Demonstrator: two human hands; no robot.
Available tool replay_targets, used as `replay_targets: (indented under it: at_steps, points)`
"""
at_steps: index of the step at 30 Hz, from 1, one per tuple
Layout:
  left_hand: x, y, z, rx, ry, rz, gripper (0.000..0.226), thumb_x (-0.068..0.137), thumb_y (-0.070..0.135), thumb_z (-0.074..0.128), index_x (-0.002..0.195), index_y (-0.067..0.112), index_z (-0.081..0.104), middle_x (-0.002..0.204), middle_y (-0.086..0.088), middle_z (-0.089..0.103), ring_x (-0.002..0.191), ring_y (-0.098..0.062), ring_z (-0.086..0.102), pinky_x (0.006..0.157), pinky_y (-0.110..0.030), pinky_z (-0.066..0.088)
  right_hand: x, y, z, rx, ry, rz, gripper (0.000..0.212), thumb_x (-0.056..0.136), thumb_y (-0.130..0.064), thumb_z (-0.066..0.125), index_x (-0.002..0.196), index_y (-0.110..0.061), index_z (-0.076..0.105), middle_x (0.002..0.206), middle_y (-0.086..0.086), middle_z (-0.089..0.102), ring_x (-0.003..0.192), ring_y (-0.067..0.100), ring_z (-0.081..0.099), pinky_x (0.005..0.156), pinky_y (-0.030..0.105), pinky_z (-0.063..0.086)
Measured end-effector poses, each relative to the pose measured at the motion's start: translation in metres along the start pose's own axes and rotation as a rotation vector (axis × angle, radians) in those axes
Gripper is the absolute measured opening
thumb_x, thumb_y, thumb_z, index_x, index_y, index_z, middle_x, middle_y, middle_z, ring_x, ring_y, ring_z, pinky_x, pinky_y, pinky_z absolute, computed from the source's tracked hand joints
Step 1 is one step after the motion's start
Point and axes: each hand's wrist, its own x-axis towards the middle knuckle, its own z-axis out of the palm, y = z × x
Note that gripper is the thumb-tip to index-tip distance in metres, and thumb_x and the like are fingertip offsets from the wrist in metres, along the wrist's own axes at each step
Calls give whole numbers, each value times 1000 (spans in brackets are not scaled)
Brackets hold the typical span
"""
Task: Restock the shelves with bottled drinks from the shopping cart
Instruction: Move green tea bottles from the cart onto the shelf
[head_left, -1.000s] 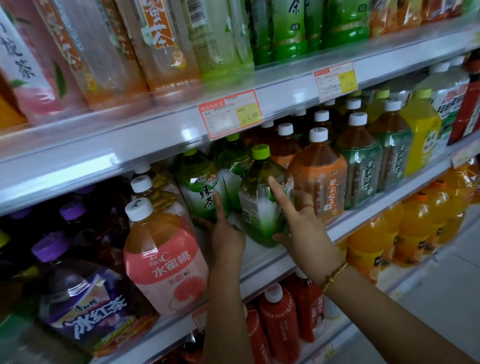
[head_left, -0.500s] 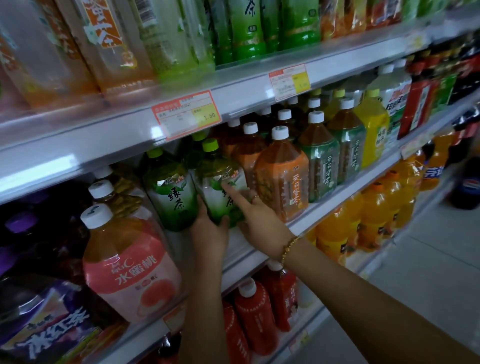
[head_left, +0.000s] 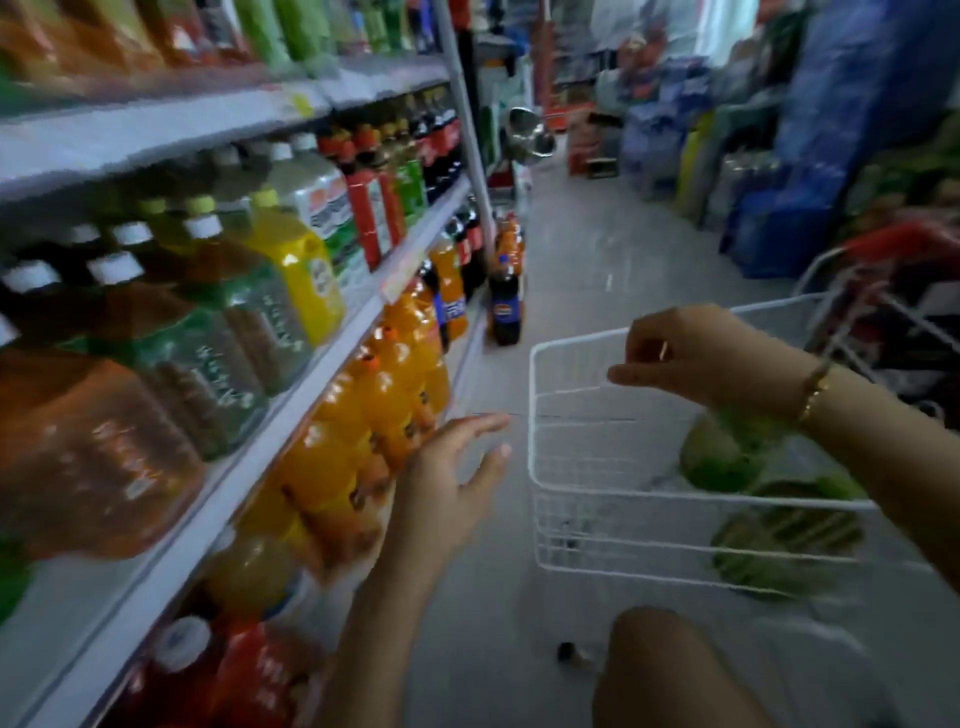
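Partly done. Shelves (head_left: 322, 332) near full. Green bottled drinks (head_left: 722, 457) left in shopping cart (head_left: 571, 358), toward its far right corner. Left hand (head_left: 447, 483) spread, empty; right hand (head_left: 696, 353) loosely curled, empty, above.

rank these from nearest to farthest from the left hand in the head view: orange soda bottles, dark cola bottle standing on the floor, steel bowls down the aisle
From the left hand, open beside the shelving:
1. Orange soda bottles, on the lower shelf right beside its fingers.
2. Dark cola bottle, on the floor farther up the aisle, by the shelf end.
3. Steel bowls, far down the aisle, past the shelf upright.
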Motion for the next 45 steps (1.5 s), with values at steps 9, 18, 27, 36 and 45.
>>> replay_targets:
  at_steps: [9, 18, 27, 36, 45]
  points:
    - [17, 12, 112, 230, -638, 220, 22, 86, 41, 61, 107, 35, 68, 100, 15, 69, 86, 4, 60, 78, -19, 50, -36, 153, 40, -98, -664, 563, 36, 86, -28, 67, 60, -15, 45, 37, -7, 53, 37, 8, 51, 52, 23, 46]
    - [20, 21, 120, -44, -550, -27, 27, 77, 43, 70, 101, 34, 68, 88, 19, 68, 80, 6, 63, 73, -15, 51, -23, 143, 62, -11, -538, 467, 23, 80, -25, 72, 84, -6, 60, 74, 2, 57, 60, 15, 58, 45, 18, 46]
    - [61, 40, 140, -67, -600, -82, 96, 61, 36, 84, 141, 31, 30, 131, 15, 45, 116, -8, 46, 97, -32, 44, 13, 97, -15, 238, -301, 216, 32, 82, -30, 68, 101, -4, 62, 88, 10, 67, 68, 14, 57, 67, 26, 49]
    - [82, 18, 133, -95, -147, -73, 78, 59, 37, 85, 126, 31, 46, 108, 17, 54, 103, -8, 52, 83, -23, 41, 43, 110, -14, 657, -82, 360, 46, 91, -44, 52, 107, -3, 61, 89, 10, 66, 74, 17, 61, 72, 27, 56]
    - [85, 4, 142, 249, -224, -30, 90, 62, 51, 79, 135, 25, 35, 128, 2, 50, 116, -20, 50, 90, -31, 42, 30, 191, 85, 229, -141, 666, 67, 80, -23, 71, 139, -14, 40, 136, 16, 44, 117, 31, 50, 98, 37, 45]
